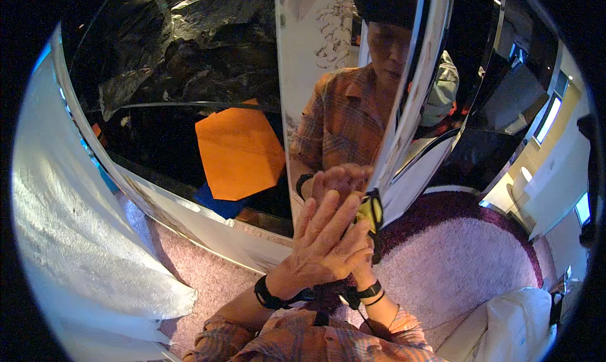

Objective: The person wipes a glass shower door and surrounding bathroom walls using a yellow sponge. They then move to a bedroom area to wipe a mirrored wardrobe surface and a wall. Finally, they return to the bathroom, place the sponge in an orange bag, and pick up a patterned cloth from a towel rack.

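My left hand is raised flat, back towards me and fingers spread, before a tall mirror panel. Its reflection shows just above the fingertips; whether they touch the glass I cannot tell. Beside and partly behind it, my right hand grips a yellow-and-black hand tool at the panel's right edge. The left hand hides part of that grip and tool, so its exact kind is unclear. A pale edge frame runs upward from the tool. The mirror reflects a person in a plaid shirt.
Left of the mirror, a dark recess holds crumpled black plastic sheeting, an orange folded item and a blue item. Pale sheeting hangs at left. A purple-bordered rug and a white-covered object lie at right.
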Demonstrator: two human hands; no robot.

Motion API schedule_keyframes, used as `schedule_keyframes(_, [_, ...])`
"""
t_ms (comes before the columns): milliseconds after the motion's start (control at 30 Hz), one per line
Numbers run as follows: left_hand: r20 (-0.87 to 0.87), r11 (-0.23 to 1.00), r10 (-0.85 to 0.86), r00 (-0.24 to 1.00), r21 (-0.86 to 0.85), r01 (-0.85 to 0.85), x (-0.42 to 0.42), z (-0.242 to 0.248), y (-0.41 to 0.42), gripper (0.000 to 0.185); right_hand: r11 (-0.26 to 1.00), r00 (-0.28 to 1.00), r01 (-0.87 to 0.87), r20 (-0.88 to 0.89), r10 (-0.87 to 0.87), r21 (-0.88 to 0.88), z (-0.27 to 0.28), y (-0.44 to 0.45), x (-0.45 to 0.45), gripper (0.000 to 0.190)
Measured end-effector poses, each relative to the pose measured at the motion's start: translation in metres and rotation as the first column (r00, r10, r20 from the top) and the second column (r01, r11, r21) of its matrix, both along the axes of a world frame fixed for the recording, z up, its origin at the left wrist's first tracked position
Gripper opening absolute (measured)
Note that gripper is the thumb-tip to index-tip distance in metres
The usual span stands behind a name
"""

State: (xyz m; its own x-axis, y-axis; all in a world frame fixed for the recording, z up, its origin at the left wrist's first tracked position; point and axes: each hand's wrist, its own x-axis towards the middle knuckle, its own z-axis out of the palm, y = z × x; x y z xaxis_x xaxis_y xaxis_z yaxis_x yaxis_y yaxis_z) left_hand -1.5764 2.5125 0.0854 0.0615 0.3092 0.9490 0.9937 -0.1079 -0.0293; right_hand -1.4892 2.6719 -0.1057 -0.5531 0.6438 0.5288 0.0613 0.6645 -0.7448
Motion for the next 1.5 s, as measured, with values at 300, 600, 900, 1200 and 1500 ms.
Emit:
schedule_keyframes(300, [-0.007,0.972,0.232,0.973,0.025,-0.232,0.047,0.011,0.048,0.053,0.888,0.821,0.167,-0.56,0.115,0.428,0.24,0.041,-0.038,0.065])
schedule_keyframes(600, [-0.044,0.913,0.409,0.912,0.016,-0.409,0.05,-0.014,0.079,0.039,0.978,0.875,0.166,-0.476,-0.088,0.124,0.022,0.057,-0.036,0.047])
schedule_keyframes(900, [-0.099,0.838,0.545,0.832,0.051,-0.543,0.043,-0.03,0.079,0.04,0.946,0.903,0.201,-0.422,-0.078,0.255,0.174,0.076,-0.028,0.077])
schedule_keyframes(1200, [-0.06,0.863,0.503,0.862,0.082,-0.498,0.046,-0.029,0.081,0.038,0.852,0.938,0.166,-0.346,0.019,0.497,0.023,0.038,-0.024,0.057])
schedule_keyframes(1500, [-0.017,0.85,0.522,0.853,0.09,-0.519,0.046,-0.03,0.077,0.036,0.928,0.879,0.133,-0.474,0.051,0.347,0.179,0.067,-0.009,0.068])
